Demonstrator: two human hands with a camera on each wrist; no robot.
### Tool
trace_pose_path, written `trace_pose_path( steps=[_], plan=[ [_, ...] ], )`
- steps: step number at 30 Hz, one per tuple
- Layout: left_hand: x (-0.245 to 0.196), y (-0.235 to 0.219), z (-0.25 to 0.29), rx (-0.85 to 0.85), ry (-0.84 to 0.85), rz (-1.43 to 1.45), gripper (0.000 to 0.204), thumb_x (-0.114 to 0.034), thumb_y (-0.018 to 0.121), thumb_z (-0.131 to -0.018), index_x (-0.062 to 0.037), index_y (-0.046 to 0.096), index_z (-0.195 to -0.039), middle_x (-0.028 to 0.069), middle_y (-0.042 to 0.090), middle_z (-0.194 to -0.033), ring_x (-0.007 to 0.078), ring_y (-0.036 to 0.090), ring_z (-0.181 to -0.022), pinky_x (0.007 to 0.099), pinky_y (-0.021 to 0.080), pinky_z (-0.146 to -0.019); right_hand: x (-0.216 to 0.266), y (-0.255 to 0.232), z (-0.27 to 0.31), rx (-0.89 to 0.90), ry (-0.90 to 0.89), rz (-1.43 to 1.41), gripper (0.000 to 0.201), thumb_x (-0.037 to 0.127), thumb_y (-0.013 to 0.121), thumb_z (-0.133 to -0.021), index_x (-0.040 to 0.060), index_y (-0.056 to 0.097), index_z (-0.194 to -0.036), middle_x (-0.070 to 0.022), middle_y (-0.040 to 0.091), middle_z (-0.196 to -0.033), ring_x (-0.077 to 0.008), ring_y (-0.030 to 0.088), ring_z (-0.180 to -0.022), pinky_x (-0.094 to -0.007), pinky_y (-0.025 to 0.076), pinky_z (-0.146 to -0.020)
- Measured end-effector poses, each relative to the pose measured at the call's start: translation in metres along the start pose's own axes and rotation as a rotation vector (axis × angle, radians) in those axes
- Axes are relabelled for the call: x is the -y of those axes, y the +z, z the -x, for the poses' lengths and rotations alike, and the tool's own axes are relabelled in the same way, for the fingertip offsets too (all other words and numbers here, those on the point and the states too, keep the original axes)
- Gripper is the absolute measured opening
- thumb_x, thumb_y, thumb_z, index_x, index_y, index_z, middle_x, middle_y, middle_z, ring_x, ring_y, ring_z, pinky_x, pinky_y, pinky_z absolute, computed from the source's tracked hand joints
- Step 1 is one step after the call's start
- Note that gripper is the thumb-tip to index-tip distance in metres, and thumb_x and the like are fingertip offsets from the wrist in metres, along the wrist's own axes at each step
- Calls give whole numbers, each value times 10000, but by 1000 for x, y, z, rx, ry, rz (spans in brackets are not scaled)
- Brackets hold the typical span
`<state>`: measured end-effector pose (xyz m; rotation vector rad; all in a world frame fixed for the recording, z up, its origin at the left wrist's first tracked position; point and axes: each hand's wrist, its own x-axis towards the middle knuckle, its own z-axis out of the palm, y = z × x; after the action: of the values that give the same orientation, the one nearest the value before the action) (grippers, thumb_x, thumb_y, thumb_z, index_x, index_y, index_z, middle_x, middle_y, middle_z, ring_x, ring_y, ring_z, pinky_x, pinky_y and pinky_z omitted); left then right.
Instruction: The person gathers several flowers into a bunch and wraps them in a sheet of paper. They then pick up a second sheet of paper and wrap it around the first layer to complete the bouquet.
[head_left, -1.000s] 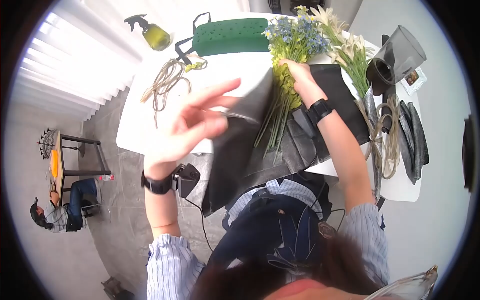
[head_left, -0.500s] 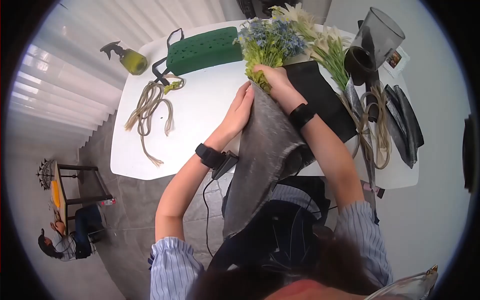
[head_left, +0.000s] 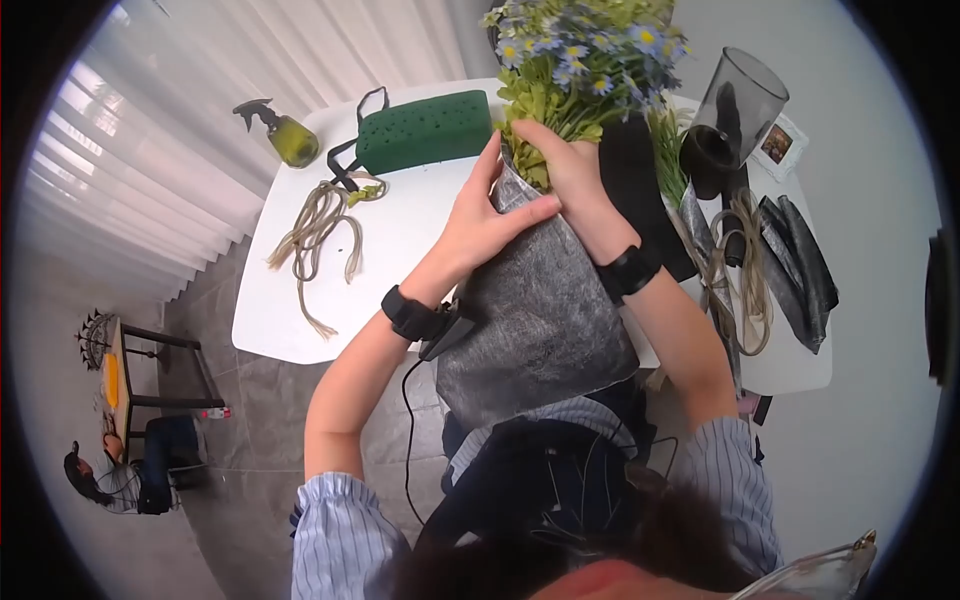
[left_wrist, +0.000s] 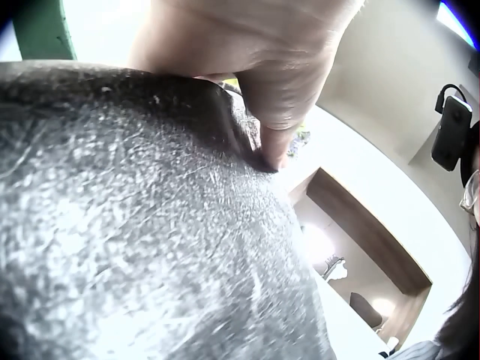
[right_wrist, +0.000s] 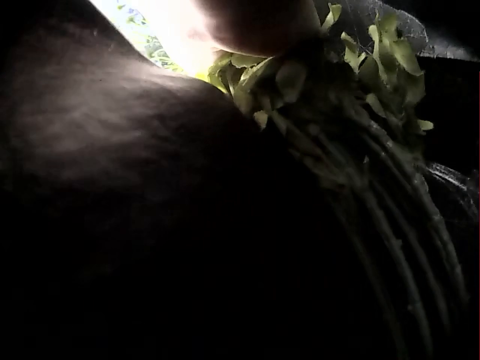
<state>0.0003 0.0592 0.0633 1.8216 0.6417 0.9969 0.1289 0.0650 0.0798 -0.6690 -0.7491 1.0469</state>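
Blue daisy-like flowers with yellow-green leaves form a bunch at the far side of the table. My right hand grips it below the blooms. A grey-black wrapping sheet is folded round the lower bunch and hangs toward my lap, hiding the stems in the head view. In the dim right wrist view, the stems run down inside the wrap. My left hand holds the sheet's upper part, thumb across its front and fingers along its left side. The left wrist view shows that thumb pressing the sheet.
A green foam block, a spray bottle and tan cord lie on the left of the white table. At right are a dark sheet, a clear vase, more cord, rolled wrap and a small frame.
The left hand swung in from the left, folding the sheet over the stems, and now grips it beside the right hand. The bunch has come up nearer the camera, the right hand still round it.
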Motion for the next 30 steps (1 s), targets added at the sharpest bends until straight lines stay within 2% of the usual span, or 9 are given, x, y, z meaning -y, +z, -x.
trace_pose_path(
  steps=[6,11,15,18,19,23,26,27,30],
  plan=[
    [-39,-21,-1,122,-3,715,610,-98,407,-866,-6,119,-1396,160,203,-1436,226,204,-1323,313,130,-1077,23,10,18,86,-90,-150,219,2,647,-749,6,596,-962,-43,619,-917,-114,595,-793,-243,486,-693],
    [-54,-4,1,-25,124,213,592,-113,594,-828,33,295,-1318,222,275,-1385,252,301,-1282,331,281,-1023,24,11,24,115,-122,-223,245,17,659,-743,23,576,-973,-23,594,-918,-105,572,-808,-242,464,-706],
    [-62,1,3,-97,348,-464,656,-169,622,-808,50,274,-1319,262,345,-1311,299,364,-1232,356,294,-1006,27,15,32,95,-159,-191,252,22,653,-751,21,571,-990,-30,588,-949,-105,566,-836,-240,459,-733],
    [-59,-4,4,-182,341,-444,692,-178,658,-775,47,289,-1315,249,392,-1269,309,398,-1197,366,308,-995,29,16,32,89,-209,-252,239,16,641,-759,19,571,-988,-28,588,-948,-107,566,-832,-241,461,-735],
    [-67,-1,9,-221,205,-109,642,-204,612,-806,46,302,-1310,237,420,-1238,304,397,-1188,364,301,-1000,29,16,32,94,-209,-247,233,-2,632,-760,17,572,-985,-26,588,-948,-108,566,-833,-241,462,-738],
    [-70,-1,11,-43,279,-162,511,-191,496,-866,47,348,-1293,201,401,-1295,257,346,-1244,352,263,-1025,31,14,36,116,-269,-160,245,7,642,-754,17,570,-988,-24,588,-952,-115,568,-832,-244,461,-741],
    [-75,-12,8,0,145,72,499,-77,526,-843,21,361,-1303,175,344,-1366,241,339,-1264,331,290,-1012,29,14,34,78,-256,-229,228,12,637,-761,20,574,-980,-22,590,-943,-115,568,-826,-243,458,-741],
    [-76,-15,8,53,200,-167,511,-30,528,-836,-5,357,-1316,175,284,-1403,248,323,-1278,314,298,-1006,31,15,36,74,-248,-228,213,9,626,-770,21,577,-978,-21,589,-944,-111,563,-834,-244,453,-753],
    [-80,-5,11,-1,288,-245,502,-74,531,-848,-15,361,-1317,189,300,-1390,266,321,-1279,320,282,-1017,31,14,39,111,-276,-168,207,17,623,-780,25,579,-983,-19,588,-953,-104,556,-853,-248,449,-761]
  ],
)
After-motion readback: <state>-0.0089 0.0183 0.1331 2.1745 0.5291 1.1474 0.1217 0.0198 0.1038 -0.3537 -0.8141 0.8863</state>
